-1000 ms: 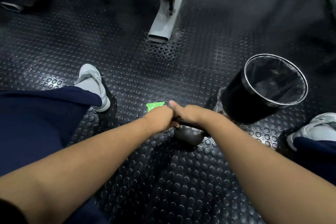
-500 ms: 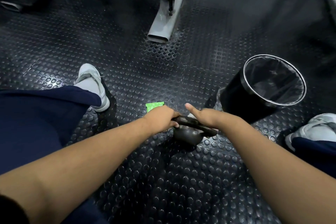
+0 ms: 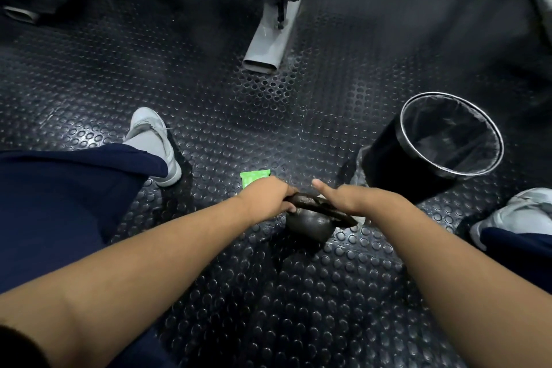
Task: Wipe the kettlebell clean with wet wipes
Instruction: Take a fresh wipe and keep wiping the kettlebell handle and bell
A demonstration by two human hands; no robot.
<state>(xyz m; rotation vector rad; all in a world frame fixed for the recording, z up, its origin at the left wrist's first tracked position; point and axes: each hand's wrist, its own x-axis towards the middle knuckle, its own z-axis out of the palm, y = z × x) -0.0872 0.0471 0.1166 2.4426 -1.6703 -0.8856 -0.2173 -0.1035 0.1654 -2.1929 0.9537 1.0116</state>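
The kettlebell (image 3: 310,225) sits on the studded black rubber floor (image 3: 268,293) between my feet, just in front of me and a little to the right of centre. It is small, with a dark, dull, rounded body that catches a faint sheen on top. Its handle (image 3: 304,199) is a thick dark bar that looks rough and mottled, and from here it runs slantwise from upper left to lower right. My left hand (image 3: 265,200) is clamped on the left end of that bar, fingers curled right round it, knuckles up. My right hand (image 3: 346,202) lies over the right part of the bar with the thumb stuck out straight towards the left hand, the two hands close but not touching. The right fingers are hidden under the hand, so I cannot tell whether they are closed round the bar or only pressing on it. A pale scrap (image 3: 362,219) peeks out below that hand at the bar's lower end; it may be a wipe, but it is too small to be sure. Just beyond my left hand a bright green wet-wipe packet (image 3: 254,178) lies flat on the floor, partly hidden by my knuckles. A black bin (image 3: 385,158) with a metal rim and a dark liner stands near, to the right and further off
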